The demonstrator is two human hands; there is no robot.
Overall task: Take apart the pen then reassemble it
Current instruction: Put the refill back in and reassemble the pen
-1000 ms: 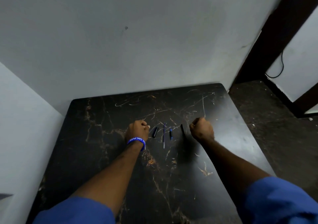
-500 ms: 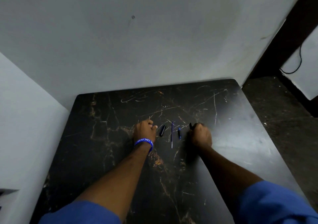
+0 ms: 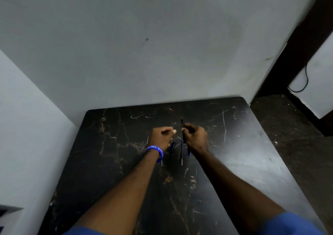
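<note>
A dark marble-patterned table [image 3: 111,162], scratched and veined with orange, is set into a corner of pale walls, with a dark floor to its right. Nearest the camera, two bare forearms in blue sleeves are seen reaching out over the table toward its middle. The refill [image 3: 182,153], a thin rod lying flat on the table, is taken as the landmark; its long axis runs almost straight away from the person, toward the far wall. Just left of the refill a short dark pen part [image 3: 172,145] is seen on the table, half hidden under the left wrist, which carries a blue wristband [image 3: 156,151]; what lies just right of the refill is covered by the right arm. Beyond the refill's far end, the left hand [image 3: 162,135] is loosely curled with its thumb stretched toward the other hand, and no part can be seen in it. The right hand [image 3: 195,137] is closed by fingertips and thumb on the black barrel [image 3: 182,123], which is held above the table, its long axis nearly in line with the refill and its free end pointed at the far wall. The refill lies directly below and nearer than the barrel, about equally close to both hands, so the left hand is judged free to lift it and feed it lengthwise into the barrel.
</note>
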